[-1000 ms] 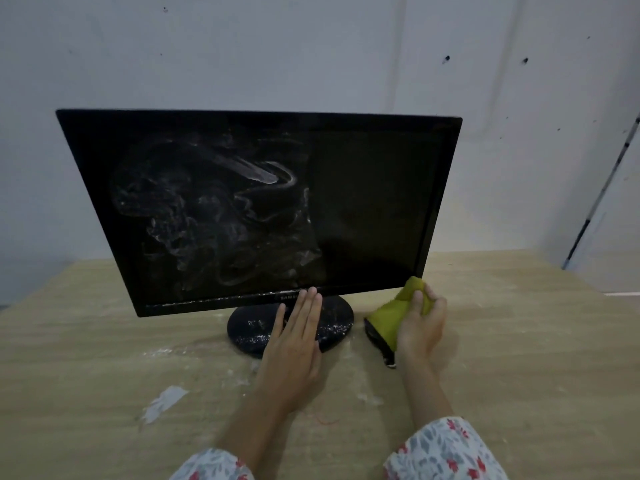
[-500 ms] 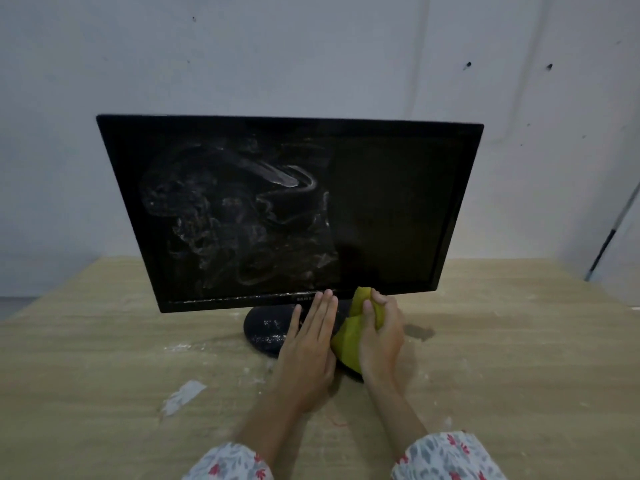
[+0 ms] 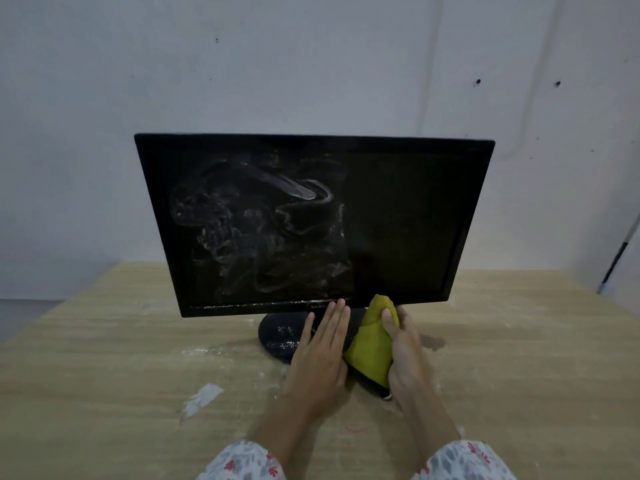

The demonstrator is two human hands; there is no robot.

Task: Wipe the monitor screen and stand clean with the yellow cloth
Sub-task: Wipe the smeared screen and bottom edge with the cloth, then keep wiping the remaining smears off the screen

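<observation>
Yellow cloth (image 3: 370, 355): bunched into a cone, we see it gripped by the right hand (image 3: 403, 351), thumb and fingers curled round it; its lower part lies over the right side of the stand.
Left hand (image 3: 320, 358): flat, fingers straight and together, resting on the stand, fingertips reaching the monitor's lower bezel.
Monitor (image 3: 398, 220): upright on the table, dark; we note white smears across the left half of the screen, while the right half looks dark and even.
Stand (image 3: 280, 336): round black base, flecked with white dust on its left part.
Table (image 3: 104, 358): pale wood grain, with white powder traces and a white scrap (image 3: 201, 400) lying left of the hands.
Sleeves (image 3: 242, 462): floral print, at both wrists.
</observation>
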